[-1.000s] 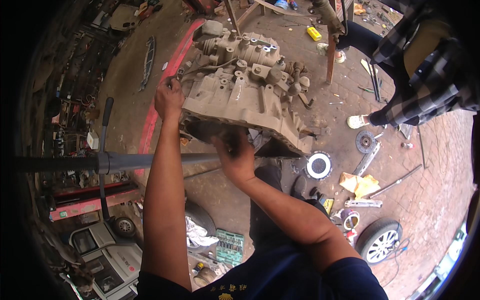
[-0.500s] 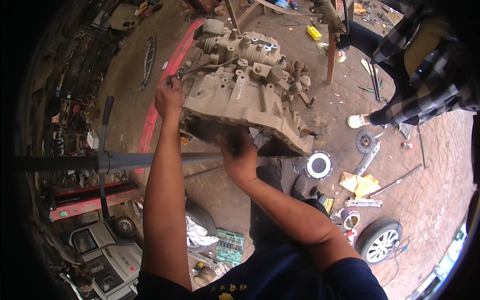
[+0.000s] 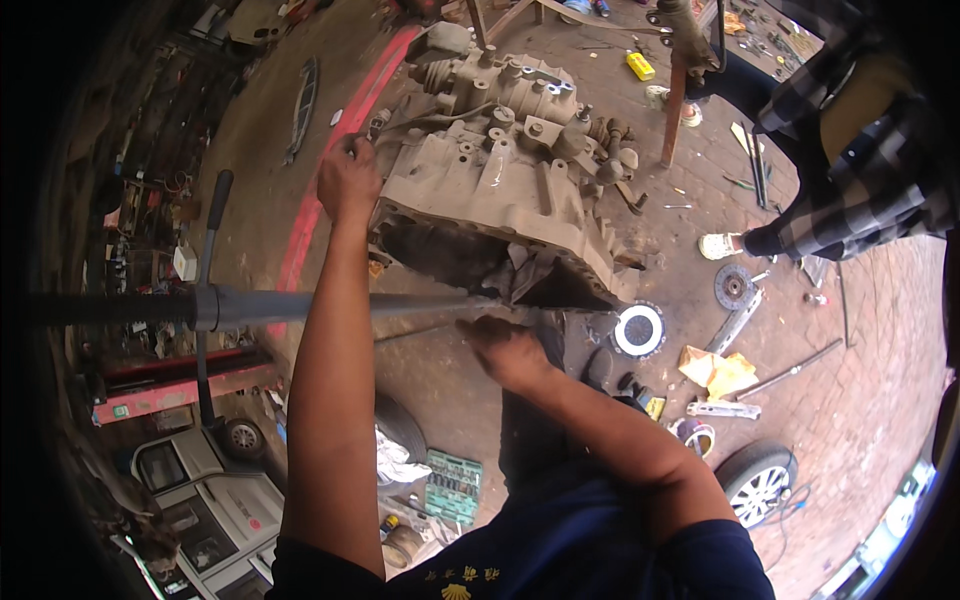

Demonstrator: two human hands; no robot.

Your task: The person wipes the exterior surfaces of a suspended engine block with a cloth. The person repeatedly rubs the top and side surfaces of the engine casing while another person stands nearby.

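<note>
A dusty metal gearbox (image 3: 480, 180) is held up in front of me, its hollow bell housing opening toward me. At its left edge my left hand (image 3: 350, 180) has its fingers curled round the rim of the casing. My right hand (image 3: 510, 350) is just below the housing opening, clear of it, with blurred, darkened fingers pointing left; whether it holds anything is not clear. A grey pole (image 3: 270, 308) with a crossbar handle (image 3: 212, 215) reaches from the left, passing by my left forearm to beneath the gearbox.
A clutch pressure plate (image 3: 638, 330), a clutch disc (image 3: 734, 287) and a wheel (image 3: 760, 480) lie at right. A green socket set (image 3: 454, 487) is near my body. A person in a checked shirt (image 3: 860, 190) is at upper right. A red-painted line (image 3: 320, 190) runs along the left floor.
My right hand has come out of the bell housing opening, down toward me. My left hand stays at the casing's left edge. The view has shifted slightly.
</note>
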